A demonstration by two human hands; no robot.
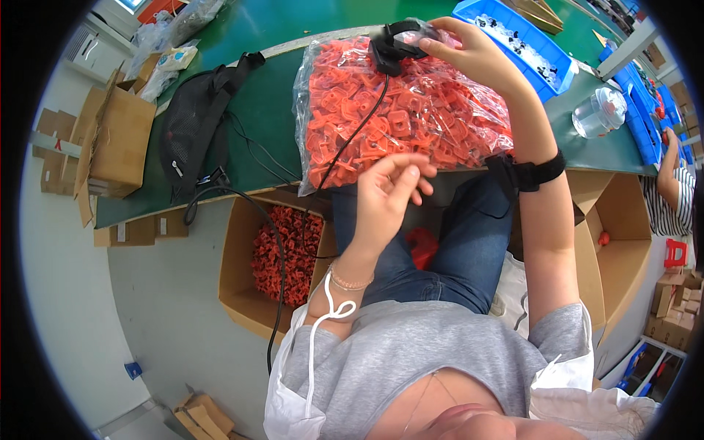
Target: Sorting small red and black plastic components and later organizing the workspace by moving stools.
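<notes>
Closest to the worker, I see a carton (238, 293) of red pieces below the near edge of the green table (279, 81), the left hand (389, 191) hovering by that edge, fingers loosely curled, nothing gripped. Clear bag of red parts (396, 125) lies along the same edge; at its far side the right hand (469, 55) pinches a black strapped device (389, 51) between thumb and fingers. Clear lidded jar (598, 116) sits right of the bag, blue bin (554, 77) farther from the near edge.

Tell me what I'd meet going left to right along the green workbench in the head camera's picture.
Cardboard box, black pouch, clear bag of red parts, clear plastic container, another person's striped clothing.
</notes>
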